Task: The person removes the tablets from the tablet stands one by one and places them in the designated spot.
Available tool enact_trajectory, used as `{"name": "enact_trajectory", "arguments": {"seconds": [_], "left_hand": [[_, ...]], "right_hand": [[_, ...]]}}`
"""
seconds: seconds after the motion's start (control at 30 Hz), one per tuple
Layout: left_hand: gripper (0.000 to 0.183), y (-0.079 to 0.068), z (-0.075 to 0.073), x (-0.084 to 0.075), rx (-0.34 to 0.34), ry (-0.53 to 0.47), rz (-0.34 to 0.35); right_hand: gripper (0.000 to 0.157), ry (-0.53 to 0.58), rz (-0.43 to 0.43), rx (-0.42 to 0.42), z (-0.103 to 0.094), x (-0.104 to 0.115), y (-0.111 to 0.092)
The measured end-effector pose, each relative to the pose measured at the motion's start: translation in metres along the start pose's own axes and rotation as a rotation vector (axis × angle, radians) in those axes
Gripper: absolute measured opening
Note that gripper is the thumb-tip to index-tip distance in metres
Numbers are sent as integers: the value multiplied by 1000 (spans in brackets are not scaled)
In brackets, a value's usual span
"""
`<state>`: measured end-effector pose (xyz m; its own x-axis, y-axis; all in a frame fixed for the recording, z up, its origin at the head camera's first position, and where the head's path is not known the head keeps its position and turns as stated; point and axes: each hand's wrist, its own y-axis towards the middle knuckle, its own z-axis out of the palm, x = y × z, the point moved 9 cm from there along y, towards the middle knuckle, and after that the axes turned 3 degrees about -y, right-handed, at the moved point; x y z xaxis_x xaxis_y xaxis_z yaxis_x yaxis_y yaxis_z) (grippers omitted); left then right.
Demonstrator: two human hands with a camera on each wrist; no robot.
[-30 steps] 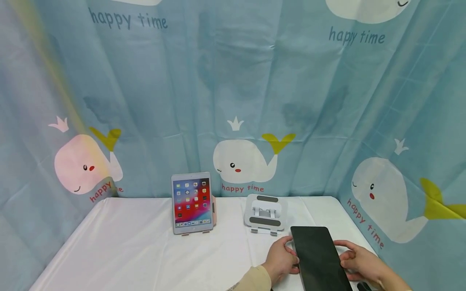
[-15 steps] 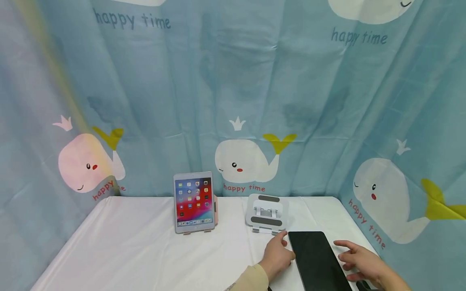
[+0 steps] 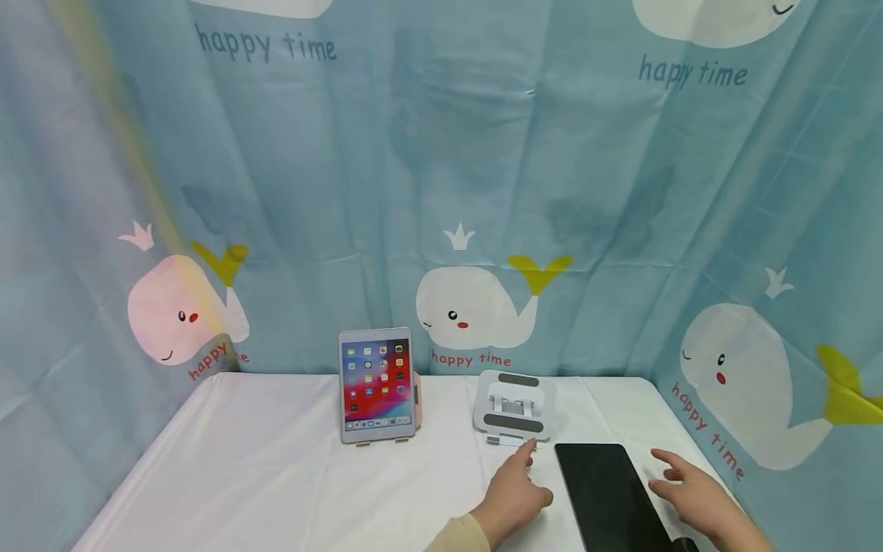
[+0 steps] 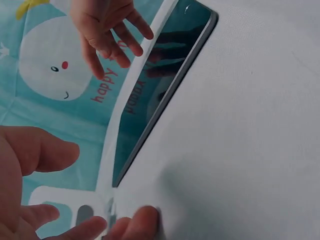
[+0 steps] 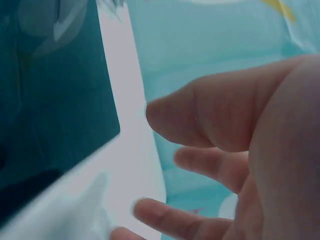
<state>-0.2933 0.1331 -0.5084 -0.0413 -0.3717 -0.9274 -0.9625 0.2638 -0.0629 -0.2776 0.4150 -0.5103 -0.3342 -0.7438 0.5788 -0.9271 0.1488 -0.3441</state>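
A tablet with a dark screen (image 3: 614,491) lies flat on the white cloth at the right front. Left of it is my left hand (image 3: 507,497), holding nothing, its index finger stretched toward the lower lip of a grey-white tablet stand (image 3: 513,405). In the left wrist view, that hand's thumb (image 4: 50,150) and fingers are spread apart. My right hand (image 3: 700,497) hovers off the dark tablet's right side with loosely bent fingers. The right wrist view shows its thumb (image 5: 200,112) clear of the tablet (image 5: 55,100).
A white tablet (image 3: 376,383) with a lit home screen leans on a pinkish stand (image 3: 418,399) at the back. A small black object (image 3: 684,545) sits by the dark tablet's near right corner. A blue whale-print curtain (image 3: 607,192) hangs behind the white-covered table (image 3: 228,475).
Both hands held the dark tablet's sides; they have let go of it, and it lies flat. My left hand has moved left, its index finger now extended by the grey-white stand.
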Motion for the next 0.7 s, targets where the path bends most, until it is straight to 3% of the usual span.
{"name": "enact_trajectory", "arguments": {"seconds": [0.23,0.37,0.57,0.7], "left_hand": [[81,-12,-28,3,33,129,-11],[78,-20,-54,4,6,216,27],[69,-34,-104,4,-184,513,114],[69,-43,-136,0,-306,664,130]], "right_hand": [[79,-104,-118,-117,6,39,-12],[82,-125,-184,-200,11,67,-26],[76,-154,-268,-419,21,116,-46],[69,-153,-390,-590,28,152,-58]]}}
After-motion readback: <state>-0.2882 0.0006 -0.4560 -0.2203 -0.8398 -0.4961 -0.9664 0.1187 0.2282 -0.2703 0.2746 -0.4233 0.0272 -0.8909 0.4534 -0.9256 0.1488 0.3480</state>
